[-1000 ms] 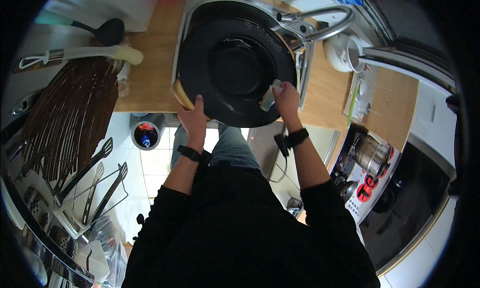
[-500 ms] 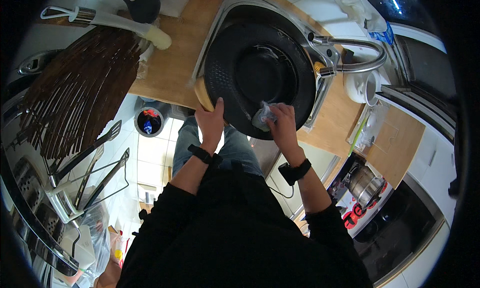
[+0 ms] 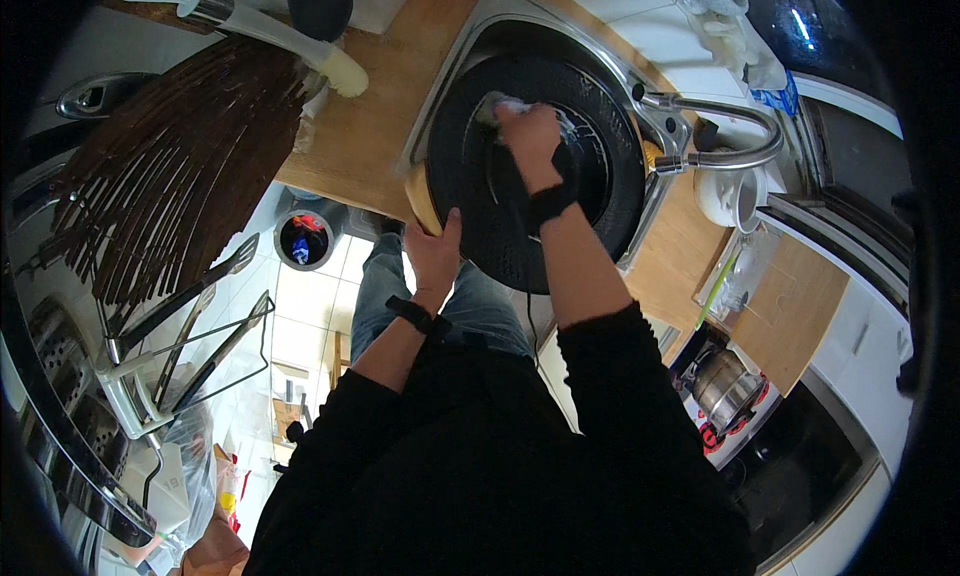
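Observation:
A large black wok (image 3: 460, 176) with a dimpled inner wall rests over the sink (image 3: 425, 116), with whitish suds streaked inside. My left hand (image 3: 435, 256) grips its near-left rim, thumb on top; the fingers underneath are hidden. Beside that hand a light wood-coloured piece (image 3: 424, 201) shows along the wok's outer edge. Inside the wok, my right hand (image 3: 530, 141) is closed on a crumpled greyish cloth (image 3: 490, 108) and presses it to the far-left inner wall. Both wrists wear black bands.
A curved steel faucet (image 3: 750, 126) stands right of the sink, with a white mug (image 3: 730, 191) near it. On the left are a brown slatted fan-shaped thing (image 3: 190, 156), a white-handled brush (image 3: 270, 31) and a utensil rack (image 3: 130, 396). A bin (image 3: 305, 238) stands below the counter.
My right hand has moved the cloth from the wok's near side to its far-left inner wall. The left hand keeps hold of the rim. The whole view has shifted slightly.

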Tool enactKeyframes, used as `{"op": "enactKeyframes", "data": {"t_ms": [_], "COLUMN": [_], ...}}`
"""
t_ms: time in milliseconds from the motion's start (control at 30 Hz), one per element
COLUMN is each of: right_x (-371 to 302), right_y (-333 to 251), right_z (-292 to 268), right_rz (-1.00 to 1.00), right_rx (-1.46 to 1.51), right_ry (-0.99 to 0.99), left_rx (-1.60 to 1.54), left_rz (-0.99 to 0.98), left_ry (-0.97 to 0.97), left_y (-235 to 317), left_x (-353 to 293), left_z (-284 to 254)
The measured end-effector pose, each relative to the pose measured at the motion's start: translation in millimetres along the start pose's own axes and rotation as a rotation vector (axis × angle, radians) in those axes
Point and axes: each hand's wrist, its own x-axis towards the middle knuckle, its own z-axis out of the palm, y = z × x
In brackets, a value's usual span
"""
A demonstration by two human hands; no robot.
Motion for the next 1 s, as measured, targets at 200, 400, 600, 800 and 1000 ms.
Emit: {"op": "enactKeyframes", "data": {"t_ms": [200,400,600,800,1000], "right_x": [-32.1,-106.3,-46.8,47.1,21.8], "right_y": [23.0,117.0,209.2,232.3,223.9], "right_z": [-3.6,-88.0,-155.7,-171.1,-170.2], "right_rz": [-0.315,-0.719,-1.026,-1.074,-0.229], "right_rx": [-0.030,-0.148,-0.362,-0.243,0.894], "right_ry": [-0.109,-0.421,-0.499,-0.473,-0.811], "left_rx": [-0.006,-0.104,0.002,0.019,-0.047], "left_rz": [-0.035,-0.151,-0.029,0.026,-0.014], "left_ry": [-0.004,-0.051,-0.078,-0.022,0.011], "left_y": [11.2,11.1,3.4,-5.8,-12.4], "left_x": [-0.2,-4.1,-9.2,-2.8,2.2], "left_z": [3.8,0.2,-8.6,4.8,7.4]}}
